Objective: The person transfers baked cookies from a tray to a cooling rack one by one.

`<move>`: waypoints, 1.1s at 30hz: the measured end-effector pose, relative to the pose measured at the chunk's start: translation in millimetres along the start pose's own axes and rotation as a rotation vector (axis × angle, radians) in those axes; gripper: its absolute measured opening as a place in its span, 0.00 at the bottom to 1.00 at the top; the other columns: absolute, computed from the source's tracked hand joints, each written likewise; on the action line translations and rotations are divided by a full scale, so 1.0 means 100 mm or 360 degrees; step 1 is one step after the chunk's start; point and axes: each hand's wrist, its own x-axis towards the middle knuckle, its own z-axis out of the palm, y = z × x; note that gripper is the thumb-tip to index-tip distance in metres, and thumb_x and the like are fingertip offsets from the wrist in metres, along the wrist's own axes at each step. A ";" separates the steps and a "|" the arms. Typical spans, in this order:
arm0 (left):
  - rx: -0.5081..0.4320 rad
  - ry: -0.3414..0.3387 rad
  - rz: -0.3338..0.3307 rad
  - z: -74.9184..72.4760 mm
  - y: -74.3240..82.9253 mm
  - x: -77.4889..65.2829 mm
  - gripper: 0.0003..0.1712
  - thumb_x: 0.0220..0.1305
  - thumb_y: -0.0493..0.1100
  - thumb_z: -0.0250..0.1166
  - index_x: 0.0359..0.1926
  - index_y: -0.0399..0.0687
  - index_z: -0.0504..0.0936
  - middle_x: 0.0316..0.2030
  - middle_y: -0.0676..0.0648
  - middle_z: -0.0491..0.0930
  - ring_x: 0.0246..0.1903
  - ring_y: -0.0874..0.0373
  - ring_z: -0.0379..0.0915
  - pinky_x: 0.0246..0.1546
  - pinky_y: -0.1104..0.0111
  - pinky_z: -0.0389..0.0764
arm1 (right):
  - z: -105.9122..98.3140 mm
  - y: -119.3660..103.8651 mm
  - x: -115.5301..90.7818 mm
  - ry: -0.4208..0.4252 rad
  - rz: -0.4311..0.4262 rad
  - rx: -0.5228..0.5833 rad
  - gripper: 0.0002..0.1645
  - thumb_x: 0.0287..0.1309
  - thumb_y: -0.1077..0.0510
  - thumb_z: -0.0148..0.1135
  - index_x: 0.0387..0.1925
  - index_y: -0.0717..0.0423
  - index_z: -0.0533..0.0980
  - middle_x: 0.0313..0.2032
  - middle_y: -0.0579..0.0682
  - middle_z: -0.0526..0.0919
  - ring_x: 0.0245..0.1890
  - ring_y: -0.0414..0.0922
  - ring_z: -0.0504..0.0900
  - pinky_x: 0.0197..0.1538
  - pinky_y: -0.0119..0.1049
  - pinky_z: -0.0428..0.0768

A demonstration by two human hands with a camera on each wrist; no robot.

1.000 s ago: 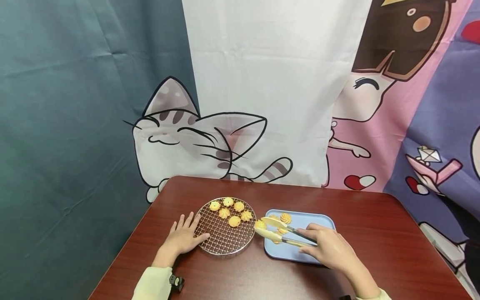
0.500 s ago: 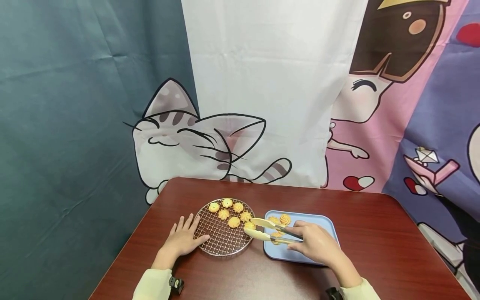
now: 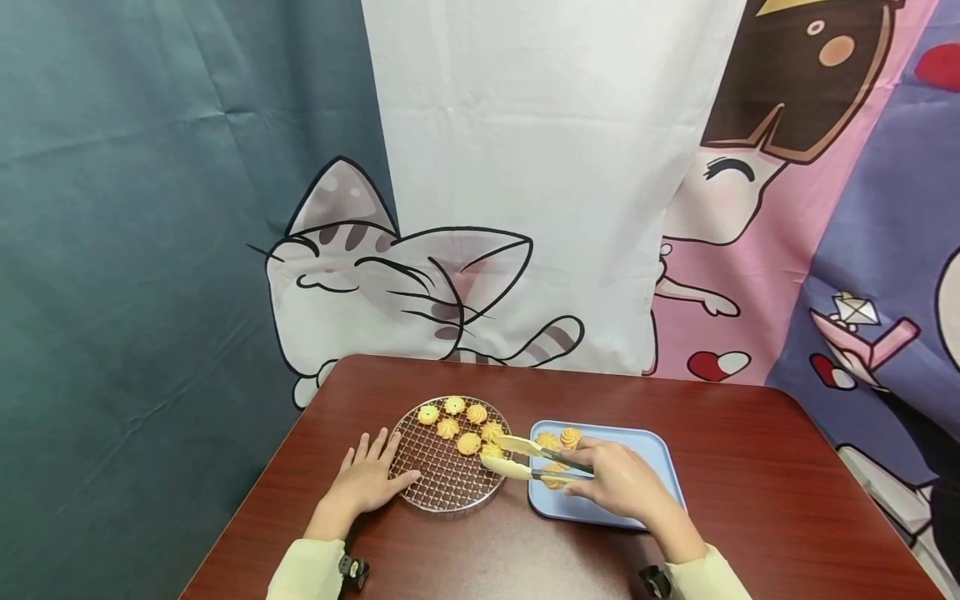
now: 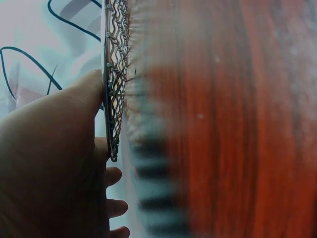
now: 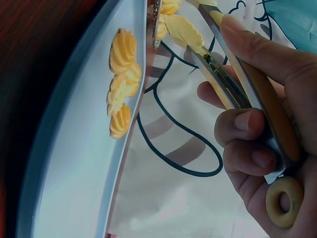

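Tongs [image 3: 536,474] and right hand [image 3: 618,477] sit farther left than in the earlier frames, bringing a cookie [image 3: 492,451] from the edge of the tray [image 3: 651,442] to the right side of the rack [image 3: 442,487]; the left hand [image 3: 365,482] looks unmoved. I see the right fingers curled round the tongs, thumb opposite, while the left fingers lie straight and spread at the rack's left rim, gripping nothing. So the cookie is left of the right fingers and right of the left ones, close to the rack cookies [image 3: 468,444]; whether it bears on the mesh, I can't tell from here.

I judge it light, dry and crumbly, its ridges easy to grip but quick to chip under a hard squeeze. I'd take it across its widest sides, gently. The tongs look stiff and best held along the arms, as they are. The rack is probably light enough to skid.

From the head view I get the layout, but the tongs cross some tray cookies [image 3: 570,437]. The right wrist view lines these up clear of the fingers, and adds the ring [image 5: 285,202] behind the palm. Only the left wrist view gives me the rack edge-on beside the thumb, facing the glossy bench [image 4: 237,124].
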 end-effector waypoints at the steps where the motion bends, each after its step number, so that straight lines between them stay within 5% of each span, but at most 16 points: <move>1: 0.0000 0.0001 -0.0002 0.00 0.00 0.00 0.53 0.68 0.72 0.55 0.79 0.41 0.56 0.78 0.33 0.50 0.76 0.28 0.39 0.72 0.33 0.44 | 0.01 0.00 0.00 -0.0002 0.0000 -0.0001 0.30 0.46 0.45 0.81 0.53 0.46 0.87 0.39 0.39 0.85 0.29 0.32 0.75 0.31 0.33 0.75; 20: 0.0008 -0.0003 -0.0025 0.02 -0.01 0.00 0.53 0.68 0.73 0.54 0.80 0.43 0.55 0.78 0.35 0.49 0.77 0.29 0.37 0.72 0.35 0.43 | 0.06 0.00 0.03 -0.0003 0.0044 -0.0042 0.30 0.46 0.44 0.81 0.53 0.44 0.87 0.44 0.39 0.86 0.37 0.37 0.83 0.37 0.40 0.81; 33: 0.0011 0.0015 -0.0014 0.02 0.01 -0.01 0.53 0.68 0.73 0.54 0.79 0.42 0.56 0.78 0.34 0.49 0.76 0.28 0.38 0.72 0.34 0.44 | -0.01 0.03 -0.07 0.0043 0.0111 0.0037 0.32 0.43 0.46 0.82 0.54 0.46 0.86 0.36 0.34 0.81 0.28 0.32 0.73 0.30 0.31 0.73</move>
